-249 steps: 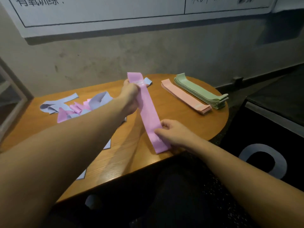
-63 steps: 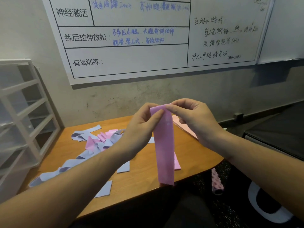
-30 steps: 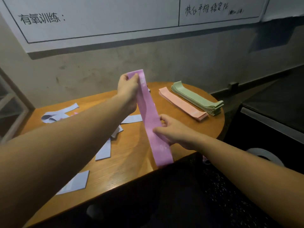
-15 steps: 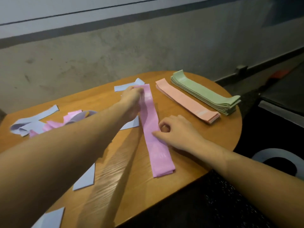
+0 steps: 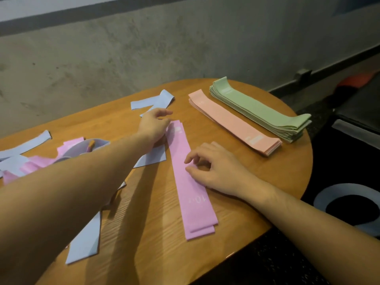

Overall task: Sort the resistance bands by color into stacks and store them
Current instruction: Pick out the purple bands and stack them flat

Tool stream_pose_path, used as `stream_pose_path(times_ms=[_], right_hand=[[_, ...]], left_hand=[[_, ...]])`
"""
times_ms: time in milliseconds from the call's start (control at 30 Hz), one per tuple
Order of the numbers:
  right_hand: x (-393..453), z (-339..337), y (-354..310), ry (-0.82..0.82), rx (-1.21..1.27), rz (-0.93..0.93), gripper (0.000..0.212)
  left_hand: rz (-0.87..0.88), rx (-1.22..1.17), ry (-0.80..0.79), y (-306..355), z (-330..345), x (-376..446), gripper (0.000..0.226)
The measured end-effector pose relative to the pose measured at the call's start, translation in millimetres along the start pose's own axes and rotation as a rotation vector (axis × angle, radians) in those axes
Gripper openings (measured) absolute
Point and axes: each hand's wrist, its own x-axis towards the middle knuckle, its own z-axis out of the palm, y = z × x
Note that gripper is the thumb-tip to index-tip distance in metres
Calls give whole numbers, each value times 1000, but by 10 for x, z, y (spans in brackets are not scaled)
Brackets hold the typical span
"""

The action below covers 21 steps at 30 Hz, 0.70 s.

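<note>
Hands (image 5: 153, 125) (image 5: 213, 167) now loose-fingered beside pink band (image 5: 190, 179), flat on table (image 5: 236, 182).

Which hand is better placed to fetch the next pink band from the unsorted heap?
Left hand: its arm crosses directly over the mixed pile. The right hand rests on the pink stack, farther away.

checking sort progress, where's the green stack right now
In the head view the green stack lies on the far right of the table, right beside the peach stack.
</note>
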Motion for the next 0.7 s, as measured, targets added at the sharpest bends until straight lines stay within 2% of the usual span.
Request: stream_pose_path(times_ms=[267,400,500,600,700], right_hand=[[-14,-3,-19,-37,-28,11,7],[-64,-22,-65,3,39,-22,4],[-145,-39,-110,8,87,-39,7],[-325,-86,-167,-13,160,-24,12],[-581,-152,-176,-72,131,-46,14]], left_hand=[[164,143,-43,3,-114,-222,19],[411,272,-3,-102,-145,-724,16],[574,248,-95,-246,-194,-1205,22],[607,312,-201,-337,-277,-1607,14],[572,320,-304,-362,-355,-1923,16]])
